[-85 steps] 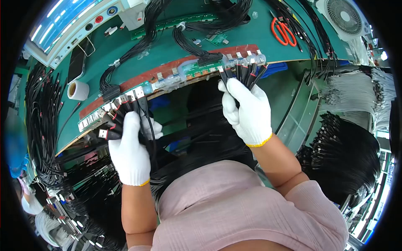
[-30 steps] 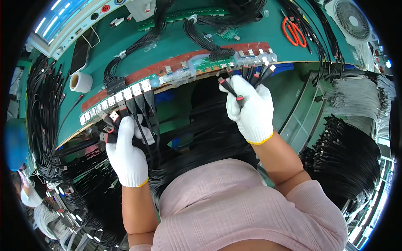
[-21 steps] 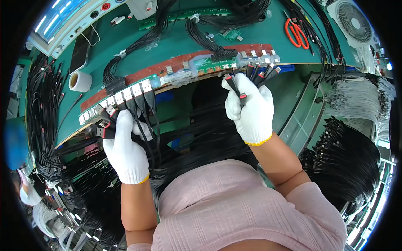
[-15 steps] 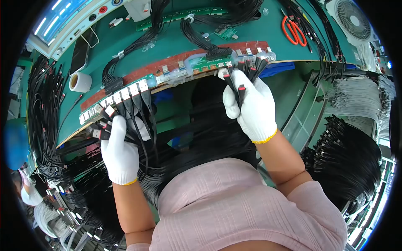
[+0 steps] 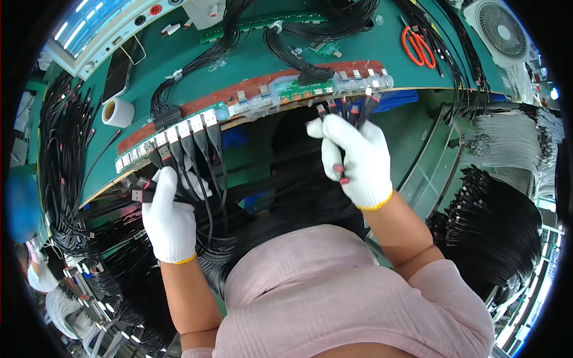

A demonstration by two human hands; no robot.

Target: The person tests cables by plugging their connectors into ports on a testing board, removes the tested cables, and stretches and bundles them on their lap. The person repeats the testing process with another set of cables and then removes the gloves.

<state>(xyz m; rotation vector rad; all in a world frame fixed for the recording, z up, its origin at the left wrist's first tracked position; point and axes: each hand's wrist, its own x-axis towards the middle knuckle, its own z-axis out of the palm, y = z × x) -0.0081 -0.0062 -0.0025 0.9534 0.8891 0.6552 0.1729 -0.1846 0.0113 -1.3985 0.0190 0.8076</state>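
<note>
My left hand (image 5: 170, 218), in a white glove, is closed round several black USB cables (image 5: 143, 194) just below the left end of the long green circuit board (image 5: 137, 153). Several black-bodied plugs (image 5: 199, 132) sit side by side in the board's white ports, their cables hanging past my fingers. On the right, my gloved right hand (image 5: 356, 158) holds a bunch of black cable ends with red-edged tips (image 5: 354, 110). These tips point up near the small connectors at the board's right part (image 5: 358, 83). Two more red-marked ends show against the palm.
Red-handled scissors (image 5: 418, 48), a white fan (image 5: 496, 30), a tape roll (image 5: 117, 112) and a phone (image 5: 117, 74) lie on the green table (image 5: 250, 65). Cable bundles hang at the left (image 5: 59, 149) and right (image 5: 489, 221). Another person's gloved hand (image 5: 42, 277) is at far left.
More plugs now sit in the board's left ports than in the earliest frame. My left hand has moved left along the board. Cable ends in my right hand have shifted, two now lower at the palm.
</note>
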